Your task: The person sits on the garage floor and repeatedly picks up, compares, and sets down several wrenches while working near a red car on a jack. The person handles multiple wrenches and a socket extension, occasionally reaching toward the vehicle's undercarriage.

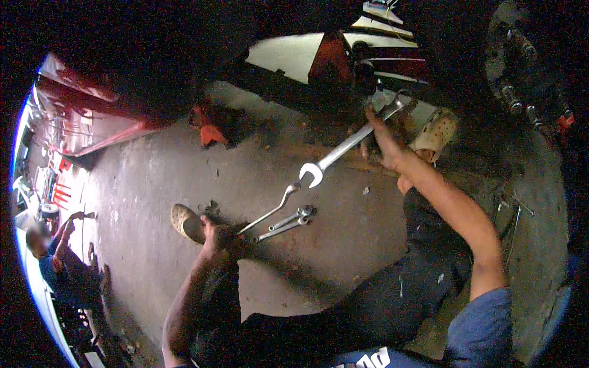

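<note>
My right hand [383,144] is closed around the shaft of a large, shiny combination wrench [346,146], which slants down to the left. Its open jaw [311,176] meets the upper end of a thinner, bent wrench [270,213]; I cannot tell whether the two are hooked together. My left hand [215,238], partly in shadow, grips the lower end of this bent wrench near my left foot. Below it, a few smaller wrenches [283,227] lie close together on the concrete floor [257,165].
Beige clogs [187,222] are on my feet. Dark machinery hangs overhead, with a red piece [211,134] beneath it. More tools [517,208] lie at the right. A co-worker [67,264] is low at the far left, near a bright opening.
</note>
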`<move>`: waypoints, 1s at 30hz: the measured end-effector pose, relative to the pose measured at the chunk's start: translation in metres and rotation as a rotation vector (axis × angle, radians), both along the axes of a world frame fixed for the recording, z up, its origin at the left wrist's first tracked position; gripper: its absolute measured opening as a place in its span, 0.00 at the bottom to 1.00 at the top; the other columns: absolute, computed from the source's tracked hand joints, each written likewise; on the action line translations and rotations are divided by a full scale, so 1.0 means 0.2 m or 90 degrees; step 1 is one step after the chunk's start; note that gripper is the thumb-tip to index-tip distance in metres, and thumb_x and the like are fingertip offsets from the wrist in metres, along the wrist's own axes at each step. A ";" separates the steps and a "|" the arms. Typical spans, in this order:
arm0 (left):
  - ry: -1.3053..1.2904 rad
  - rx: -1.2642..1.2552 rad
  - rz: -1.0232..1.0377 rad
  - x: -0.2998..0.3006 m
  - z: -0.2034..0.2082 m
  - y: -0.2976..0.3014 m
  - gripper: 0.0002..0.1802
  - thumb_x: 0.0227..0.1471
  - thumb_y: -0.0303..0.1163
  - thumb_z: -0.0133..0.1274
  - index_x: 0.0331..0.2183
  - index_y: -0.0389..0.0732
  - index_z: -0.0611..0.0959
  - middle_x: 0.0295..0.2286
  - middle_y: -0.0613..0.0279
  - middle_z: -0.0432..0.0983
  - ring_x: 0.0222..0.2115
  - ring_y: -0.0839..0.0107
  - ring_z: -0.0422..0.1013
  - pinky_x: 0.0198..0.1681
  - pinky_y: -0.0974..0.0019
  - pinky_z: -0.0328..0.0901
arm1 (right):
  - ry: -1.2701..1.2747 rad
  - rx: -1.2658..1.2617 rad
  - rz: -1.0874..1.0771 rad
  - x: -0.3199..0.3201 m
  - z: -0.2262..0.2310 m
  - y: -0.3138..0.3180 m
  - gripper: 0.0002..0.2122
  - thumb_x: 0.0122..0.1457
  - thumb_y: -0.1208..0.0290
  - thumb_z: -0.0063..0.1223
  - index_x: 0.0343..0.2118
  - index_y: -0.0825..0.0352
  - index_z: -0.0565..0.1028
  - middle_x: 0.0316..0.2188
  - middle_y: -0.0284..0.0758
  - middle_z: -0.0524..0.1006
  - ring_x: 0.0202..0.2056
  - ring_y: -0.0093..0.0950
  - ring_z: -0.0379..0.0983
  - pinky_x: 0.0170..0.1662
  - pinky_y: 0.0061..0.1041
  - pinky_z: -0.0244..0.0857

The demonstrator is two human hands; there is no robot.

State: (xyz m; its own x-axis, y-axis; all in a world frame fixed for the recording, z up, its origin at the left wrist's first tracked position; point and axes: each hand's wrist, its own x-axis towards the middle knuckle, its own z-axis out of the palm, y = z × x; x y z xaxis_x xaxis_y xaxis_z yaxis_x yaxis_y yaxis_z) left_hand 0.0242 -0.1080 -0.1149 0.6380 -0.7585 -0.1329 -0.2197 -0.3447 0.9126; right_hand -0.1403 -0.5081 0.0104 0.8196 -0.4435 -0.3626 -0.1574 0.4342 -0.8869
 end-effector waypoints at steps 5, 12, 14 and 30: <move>-0.185 0.052 -0.080 -0.11 0.30 -0.06 0.16 0.35 0.39 0.52 0.28 0.39 0.77 0.19 0.59 0.72 0.24 0.63 0.68 0.49 0.41 0.27 | -0.035 -0.110 -0.014 -0.01 0.03 0.01 0.28 0.53 0.45 0.27 0.21 0.69 0.70 0.08 0.32 0.66 0.07 0.20 0.58 0.13 0.18 0.54; -0.166 0.224 -0.076 -0.17 0.46 -0.10 0.14 0.35 0.33 0.52 0.29 0.36 0.76 0.17 0.58 0.70 0.20 0.68 0.67 0.44 0.56 0.48 | -0.140 -0.168 0.008 -0.03 0.05 0.03 0.29 0.51 0.43 0.27 0.22 0.68 0.70 0.07 0.32 0.65 0.07 0.20 0.58 0.11 0.18 0.51; -0.253 0.169 -0.113 -0.17 0.48 -0.11 0.14 0.36 0.32 0.51 0.29 0.36 0.76 0.16 0.58 0.70 0.19 0.69 0.66 0.38 0.60 0.53 | -0.114 -0.108 -0.030 -0.03 0.06 0.02 0.28 0.50 0.42 0.28 0.23 0.68 0.70 0.07 0.31 0.65 0.07 0.20 0.58 0.11 0.17 0.51; -0.332 0.146 -0.129 -0.25 0.63 -0.19 0.16 0.43 0.30 0.46 0.37 0.32 0.73 0.25 0.54 0.73 0.25 0.74 0.67 0.30 0.71 0.61 | -0.132 -0.126 -0.016 -0.10 0.08 0.04 0.27 0.51 0.44 0.30 0.23 0.67 0.70 0.06 0.30 0.63 0.08 0.20 0.58 0.23 0.19 0.60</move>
State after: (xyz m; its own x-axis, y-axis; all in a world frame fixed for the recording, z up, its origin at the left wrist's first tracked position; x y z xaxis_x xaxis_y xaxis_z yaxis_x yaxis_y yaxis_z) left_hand -0.0263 -0.1454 0.0115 0.5086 -0.8609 -0.0162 -0.7006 -0.4247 0.5734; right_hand -0.1603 -0.5008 0.0255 0.8552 -0.5101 -0.0920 0.0455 0.2505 -0.9670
